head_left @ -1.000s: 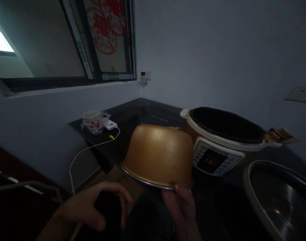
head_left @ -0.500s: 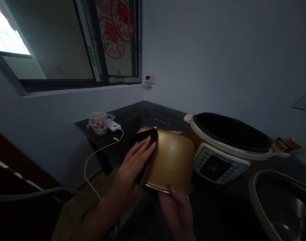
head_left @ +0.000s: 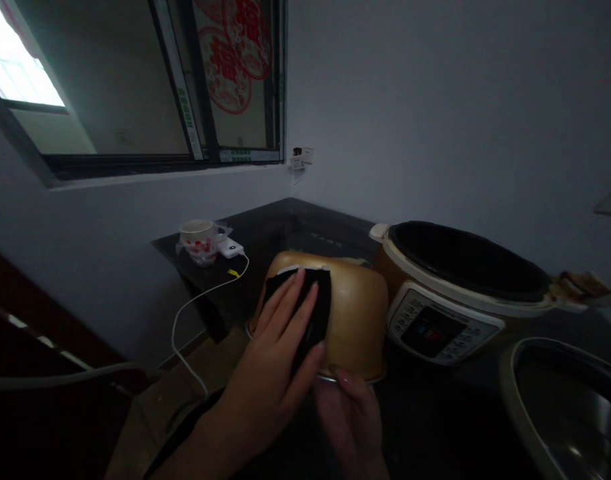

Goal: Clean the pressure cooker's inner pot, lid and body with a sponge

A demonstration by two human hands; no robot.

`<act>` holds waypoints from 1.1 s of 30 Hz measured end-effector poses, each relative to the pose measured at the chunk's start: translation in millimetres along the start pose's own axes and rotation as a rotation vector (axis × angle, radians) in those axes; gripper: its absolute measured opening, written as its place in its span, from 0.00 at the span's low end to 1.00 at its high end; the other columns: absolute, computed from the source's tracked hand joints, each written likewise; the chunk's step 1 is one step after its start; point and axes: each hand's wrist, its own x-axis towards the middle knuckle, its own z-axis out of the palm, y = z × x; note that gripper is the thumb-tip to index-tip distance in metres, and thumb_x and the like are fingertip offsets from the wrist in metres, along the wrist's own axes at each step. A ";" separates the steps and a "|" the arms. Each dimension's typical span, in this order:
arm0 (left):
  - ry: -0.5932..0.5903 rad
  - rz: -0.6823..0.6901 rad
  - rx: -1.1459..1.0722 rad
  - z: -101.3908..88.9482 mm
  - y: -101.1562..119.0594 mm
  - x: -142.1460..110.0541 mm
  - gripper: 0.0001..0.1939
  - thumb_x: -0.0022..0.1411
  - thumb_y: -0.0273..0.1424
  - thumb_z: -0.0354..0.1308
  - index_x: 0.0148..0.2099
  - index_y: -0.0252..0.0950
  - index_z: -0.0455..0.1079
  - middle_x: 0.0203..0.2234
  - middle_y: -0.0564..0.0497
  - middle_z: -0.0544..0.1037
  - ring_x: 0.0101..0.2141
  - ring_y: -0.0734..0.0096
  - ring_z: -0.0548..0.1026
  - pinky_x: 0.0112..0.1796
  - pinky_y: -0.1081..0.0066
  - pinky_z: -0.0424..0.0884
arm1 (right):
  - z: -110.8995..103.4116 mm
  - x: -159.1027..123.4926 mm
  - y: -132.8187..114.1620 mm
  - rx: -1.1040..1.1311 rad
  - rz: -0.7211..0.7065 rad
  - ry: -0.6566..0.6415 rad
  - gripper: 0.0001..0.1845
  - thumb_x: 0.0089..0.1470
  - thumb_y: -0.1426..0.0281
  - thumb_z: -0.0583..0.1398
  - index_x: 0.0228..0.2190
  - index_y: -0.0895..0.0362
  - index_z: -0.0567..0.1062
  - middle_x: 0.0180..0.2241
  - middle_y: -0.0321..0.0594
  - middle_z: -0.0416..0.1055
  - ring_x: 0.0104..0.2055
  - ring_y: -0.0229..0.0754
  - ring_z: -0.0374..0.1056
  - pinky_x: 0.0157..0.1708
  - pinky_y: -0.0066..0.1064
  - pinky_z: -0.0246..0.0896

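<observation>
A gold inner pot (head_left: 358,313) is tipped with its mouth downward above the dark table. My right hand (head_left: 350,420) grips its rim from below, the thumb on the outer wall and the other fingers mostly hidden. Against the pot's outer side, my left hand (head_left: 270,360) presses a black cloth (head_left: 318,300) with its fingers laid over it. Just right of the pot stands the electric cooker (head_left: 443,327), its lid off and its dark inside showing.
A round lid (head_left: 510,393) with a pale rim lies at the lower right. On the table's (head_left: 305,220) left corner are a plastic-wrapped cup (head_left: 198,243) and a white device (head_left: 230,248) with a cable (head_left: 185,307) hanging off the edge. Wall sockets (head_left: 301,157) sit in the corner.
My left hand and the black cloth have slid right across the pot's side, toward me. The pot and my right hand have hardly moved. The view has shifted slightly.
</observation>
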 end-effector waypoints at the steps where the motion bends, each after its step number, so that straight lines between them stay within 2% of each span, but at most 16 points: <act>1: -0.008 -0.015 0.053 0.5 -1.6 2.2 0.33 0.68 0.30 0.45 0.70 0.40 0.37 0.69 0.47 0.42 0.67 0.59 0.42 0.62 0.53 0.51 | 0.1 0.3 1.7 0.022 0.003 -0.004 0.30 0.36 0.67 0.61 0.46 0.50 0.75 0.44 0.41 0.77 0.53 0.51 0.68 0.54 0.48 0.62; 4: -0.079 -0.019 0.180 1.7 -6.0 9.2 0.34 0.68 0.30 0.45 0.70 0.43 0.34 0.69 0.48 0.40 0.67 0.55 0.37 0.62 0.44 0.43 | -1.1 2.4 6.9 0.080 -0.005 -0.018 0.30 0.37 0.69 0.61 0.47 0.50 0.75 0.46 0.40 0.76 0.55 0.50 0.66 0.56 0.48 0.59; 6: -0.117 -0.009 0.209 2.5 -7.6 14.2 0.33 0.68 0.32 0.45 0.70 0.45 0.34 0.69 0.49 0.40 0.67 0.55 0.35 0.61 0.42 0.41 | -1.7 4.5 8.3 0.099 -0.020 -0.025 0.30 0.38 0.70 0.61 0.48 0.50 0.75 0.47 0.40 0.76 0.55 0.49 0.66 0.57 0.48 0.58; 9: -0.133 0.011 0.197 5.2 -7.0 21.3 0.31 0.69 0.32 0.44 0.70 0.45 0.37 0.69 0.50 0.41 0.67 0.54 0.35 0.62 0.44 0.43 | -0.7 6.9 5.7 0.097 -0.025 -0.038 0.31 0.38 0.69 0.61 0.48 0.49 0.74 0.48 0.40 0.75 0.55 0.49 0.66 0.57 0.49 0.57; 12: -0.094 0.030 0.196 9.8 -2.9 25.9 0.30 0.69 0.30 0.43 0.70 0.44 0.39 0.69 0.50 0.42 0.67 0.54 0.37 0.62 0.45 0.43 | 0.3 7.0 1.1 0.086 0.010 -0.037 0.32 0.36 0.68 0.62 0.49 0.49 0.74 0.49 0.41 0.75 0.55 0.51 0.66 0.56 0.49 0.58; 19: -0.043 0.076 0.206 17.0 1.7 23.6 0.31 0.68 0.28 0.42 0.70 0.44 0.37 0.69 0.52 0.42 0.67 0.57 0.36 0.63 0.49 0.43 | -7.0 5.2 1.5 0.127 0.058 -0.014 0.33 0.34 0.70 0.62 0.48 0.48 0.74 0.48 0.38 0.75 0.55 0.50 0.66 0.54 0.47 0.62; 23: -0.047 0.072 0.206 16.9 -1.7 23.4 0.32 0.68 0.29 0.43 0.70 0.44 0.35 0.69 0.52 0.43 0.67 0.58 0.37 0.63 0.48 0.42 | -7.9 5.5 3.1 0.140 0.042 -0.024 0.33 0.34 0.71 0.61 0.48 0.48 0.74 0.48 0.39 0.75 0.55 0.50 0.66 0.54 0.48 0.61; 29: -0.054 0.106 0.202 15.4 -2.0 30.5 0.31 0.67 0.30 0.44 0.70 0.44 0.41 0.69 0.52 0.43 0.67 0.56 0.36 0.62 0.46 0.42 | -6.8 4.3 2.4 0.119 0.013 -0.057 0.30 0.36 0.69 0.61 0.46 0.47 0.75 0.48 0.38 0.76 0.57 0.51 0.64 0.56 0.50 0.58; 33: -0.048 0.129 0.167 15.1 -3.3 33.0 0.30 0.67 0.28 0.44 0.69 0.44 0.43 0.68 0.52 0.44 0.67 0.57 0.38 0.63 0.47 0.41 | -4.4 3.7 -0.4 0.137 0.018 -0.039 0.31 0.34 0.70 0.61 0.46 0.49 0.75 0.48 0.40 0.75 0.58 0.51 0.63 0.58 0.51 0.56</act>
